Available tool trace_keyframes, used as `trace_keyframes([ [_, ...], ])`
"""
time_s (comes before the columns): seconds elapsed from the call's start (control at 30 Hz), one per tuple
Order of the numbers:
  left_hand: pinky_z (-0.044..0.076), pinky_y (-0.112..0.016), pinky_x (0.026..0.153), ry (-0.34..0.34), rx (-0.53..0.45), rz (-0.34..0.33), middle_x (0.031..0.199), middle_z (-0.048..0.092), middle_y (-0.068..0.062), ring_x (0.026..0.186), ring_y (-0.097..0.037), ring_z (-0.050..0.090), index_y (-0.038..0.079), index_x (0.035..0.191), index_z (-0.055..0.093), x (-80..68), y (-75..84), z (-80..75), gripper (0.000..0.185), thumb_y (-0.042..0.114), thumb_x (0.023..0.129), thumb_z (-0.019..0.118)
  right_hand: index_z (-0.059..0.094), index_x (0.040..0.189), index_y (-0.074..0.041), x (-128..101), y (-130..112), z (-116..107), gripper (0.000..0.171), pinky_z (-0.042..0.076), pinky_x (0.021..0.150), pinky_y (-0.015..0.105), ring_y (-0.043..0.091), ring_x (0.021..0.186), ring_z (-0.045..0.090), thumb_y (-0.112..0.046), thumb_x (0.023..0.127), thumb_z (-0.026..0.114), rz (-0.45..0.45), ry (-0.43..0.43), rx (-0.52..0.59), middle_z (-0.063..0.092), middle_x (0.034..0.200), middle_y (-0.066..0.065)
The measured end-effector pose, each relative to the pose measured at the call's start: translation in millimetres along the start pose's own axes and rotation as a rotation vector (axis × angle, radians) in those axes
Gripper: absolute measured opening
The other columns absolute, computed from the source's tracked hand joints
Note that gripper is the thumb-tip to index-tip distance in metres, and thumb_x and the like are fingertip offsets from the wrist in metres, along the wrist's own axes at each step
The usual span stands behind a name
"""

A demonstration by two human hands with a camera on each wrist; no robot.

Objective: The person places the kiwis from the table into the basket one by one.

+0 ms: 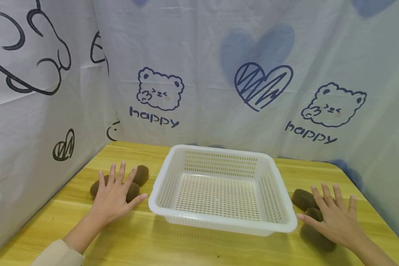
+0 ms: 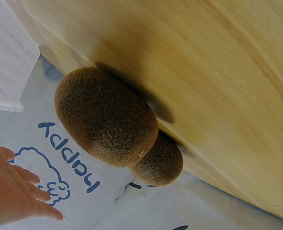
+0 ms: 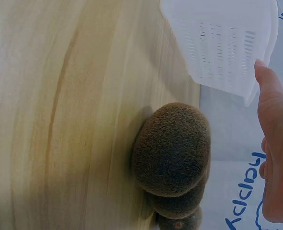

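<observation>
My left hand (image 1: pixel 113 197) hovers palm down with fingers spread over a group of brown, fuzzy kiwis (image 1: pixel 141 175) on the left of the table. In the left wrist view, a large kiwi (image 2: pixel 105 115) lies on the wood with a second one partly behind it, apart from the fingers. On the right side, my right hand (image 1: pixel 340 223) is also spread, above three more kiwis (image 1: pixel 316 238). The right wrist view shows those as a row, the nearest kiwi (image 3: pixel 172 148) overlapping the others, with the thumb well off them. Neither hand grips anything.
A white plastic basket (image 1: pixel 219 215) with perforated walls stands between the hands at mid-table. Beneath everything is a yellow wood-grain table (image 1: pixel 186 251). White cloth (image 1: pixel 206 111) printed with bears, hearts and lettering hangs along the back and sides.
</observation>
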State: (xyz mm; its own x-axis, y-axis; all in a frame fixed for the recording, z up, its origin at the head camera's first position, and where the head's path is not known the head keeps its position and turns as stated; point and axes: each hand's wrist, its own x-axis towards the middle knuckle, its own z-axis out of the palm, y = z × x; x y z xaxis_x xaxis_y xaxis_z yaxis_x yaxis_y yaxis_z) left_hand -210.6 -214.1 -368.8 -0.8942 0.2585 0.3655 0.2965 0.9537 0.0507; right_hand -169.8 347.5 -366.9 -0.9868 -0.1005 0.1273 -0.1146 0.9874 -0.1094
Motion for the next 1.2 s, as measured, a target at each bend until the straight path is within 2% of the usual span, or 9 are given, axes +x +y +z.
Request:
trace_keyframes([
  [0.23,0.000,-0.072,0.106,-0.004,-0.006,0.002,0.151,0.013,-0.029,0.137,-0.053,0.009,0.006,0.146,0.026,0.1,-0.6,0.2,0.087,0.067,0.085,0.041,0.001,0.149,-0.005,-2,0,-2,0.097,-0.028,0.094,0.069,0.046,0.135,-0.024,-0.063,0.086,0.047,0.001,-0.010,0.008,-0.006,0.151,0.030],
  [0.53,0.007,-0.071,0.106,-0.012,-0.056,0.017,0.151,0.015,-0.030,0.136,-0.054,0.012,0.005,0.146,0.026,-3.7,-4.8,0.8,0.087,0.063,0.085,0.048,0.006,0.149,-0.002,-3,-1,-3,0.096,-0.029,0.095,0.067,0.046,0.135,-0.023,-0.062,0.086,0.047,0.002,-0.002,0.020,-0.005,0.151,0.031],
  [0.83,0.020,-0.066,0.106,-0.048,-0.119,0.028,0.148,0.026,-0.028,0.132,-0.052,0.026,0.003,0.144,0.031,-16.4,-14.2,4.0,0.090,0.060,0.080,0.058,0.005,0.148,0.000,-4,-6,-5,0.095,-0.027,0.101,0.062,0.047,0.136,-0.020,-0.058,0.087,0.049,-0.039,0.016,0.035,-0.004,0.151,0.032],
  [0.93,0.026,-0.065,0.103,-0.032,-0.131,0.042,0.145,0.032,-0.027,0.129,-0.051,0.031,0.001,0.141,0.035,-21.7,-16.9,6.4,0.090,0.059,0.077,0.062,0.005,0.148,0.001,-4,-8,-6,0.093,-0.028,0.103,0.059,0.046,0.136,-0.021,-0.056,0.088,0.049,-0.059,0.025,0.040,-0.001,0.151,0.032],
  [1.2,0.040,-0.060,0.093,0.079,-0.159,0.071,0.132,0.049,-0.023,0.120,-0.043,0.045,-0.001,0.132,0.046,-31.4,-27.9,11.4,0.087,0.055,0.071,0.071,0.007,0.147,0.003,-4,-12,-8,0.092,-0.027,0.106,0.056,0.043,0.137,-0.022,-0.053,0.089,0.050,-0.070,0.052,0.069,0.001,0.151,0.032],
])
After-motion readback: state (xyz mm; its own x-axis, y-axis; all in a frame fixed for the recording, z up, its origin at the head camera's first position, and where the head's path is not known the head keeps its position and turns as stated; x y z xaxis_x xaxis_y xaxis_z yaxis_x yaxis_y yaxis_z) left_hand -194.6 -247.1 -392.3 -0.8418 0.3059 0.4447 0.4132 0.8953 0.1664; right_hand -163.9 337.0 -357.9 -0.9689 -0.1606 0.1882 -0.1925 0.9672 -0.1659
